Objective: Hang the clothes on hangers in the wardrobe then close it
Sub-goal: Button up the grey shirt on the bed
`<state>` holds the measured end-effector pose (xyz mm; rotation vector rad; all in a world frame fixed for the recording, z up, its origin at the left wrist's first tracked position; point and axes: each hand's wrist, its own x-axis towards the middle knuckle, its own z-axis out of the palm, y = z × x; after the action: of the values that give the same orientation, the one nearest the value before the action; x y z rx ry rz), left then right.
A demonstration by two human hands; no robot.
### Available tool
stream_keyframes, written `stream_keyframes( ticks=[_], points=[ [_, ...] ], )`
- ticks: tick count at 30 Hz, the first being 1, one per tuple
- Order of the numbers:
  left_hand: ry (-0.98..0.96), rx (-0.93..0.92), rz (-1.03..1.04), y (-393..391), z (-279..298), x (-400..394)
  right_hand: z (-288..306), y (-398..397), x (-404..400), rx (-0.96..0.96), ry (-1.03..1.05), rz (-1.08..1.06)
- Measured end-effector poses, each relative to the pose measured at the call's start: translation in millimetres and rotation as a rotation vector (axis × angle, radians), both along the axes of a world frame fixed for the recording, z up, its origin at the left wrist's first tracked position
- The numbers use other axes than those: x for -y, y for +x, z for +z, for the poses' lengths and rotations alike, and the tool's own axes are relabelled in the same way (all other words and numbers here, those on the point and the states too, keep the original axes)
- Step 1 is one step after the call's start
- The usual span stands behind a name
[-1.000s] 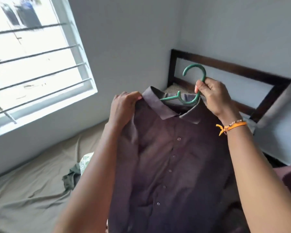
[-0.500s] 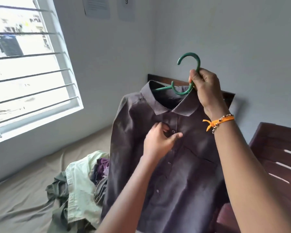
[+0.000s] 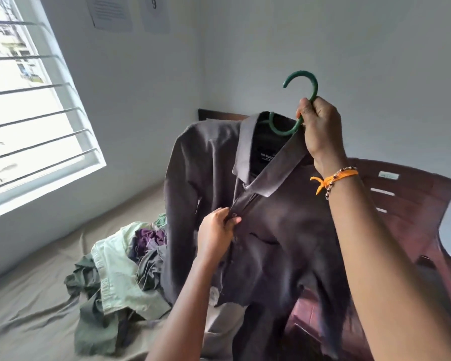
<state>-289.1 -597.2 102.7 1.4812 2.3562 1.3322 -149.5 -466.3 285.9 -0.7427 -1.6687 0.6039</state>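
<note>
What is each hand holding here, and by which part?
The right hand has its grip on the green hanger at the neck, just below the hook. The left hand pinches the grey shirt at the button placket, near a button.

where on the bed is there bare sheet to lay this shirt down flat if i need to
The widest bare bed sheet lies left of the clothes pile, running toward the window wall. A narrower strip shows behind the pile, along the wall. The middle is crowded by the pile, and the chair blocks the right. The near edge is hidden by the shirt.
</note>
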Motion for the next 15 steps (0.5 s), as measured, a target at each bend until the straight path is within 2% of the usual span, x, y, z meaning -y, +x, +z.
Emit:
stream_keyframes(
  ticks=[2, 4, 6, 8, 10, 12, 15],
  points=[
    [-0.090, -0.028, 0.011, 2.6, -2.6, 6.4, -5.7, 2.8, 10.0, 0.039, -0.003, 0.025],
    [-0.087, 0.025, 0.019, -0.3, -0.8, 13.1, -9.7, 3.9, 20.7, 0.077, 0.012, 0.080],
    [0.074, 0.055, 0.072, -2.9, 8.7, 22.0, -8.4, 4.6, 29.2, 0.094, 0.030, 0.131],
    [0.300, -0.023, 0.158, -6.0, 25.6, 31.3, -5.0, 4.5, 34.1, 0.127, 0.044, 0.155],
    [0.427, -0.116, 0.213, -11.2, 49.2, 39.0, -1.9, 2.8, 38.5, 0.172, 0.055, 0.182],
    [0.418, -0.220, 0.171, -17.9, 71.9, 41.4, -3.0, -0.2, 44.0, 0.210, 0.053, 0.218],
    [0.268, -0.404, 0.028, -20.7, 89.7, 33.7, -10.2, -8.2, 57.6, 0.215, 0.034, 0.260]
  ],
)
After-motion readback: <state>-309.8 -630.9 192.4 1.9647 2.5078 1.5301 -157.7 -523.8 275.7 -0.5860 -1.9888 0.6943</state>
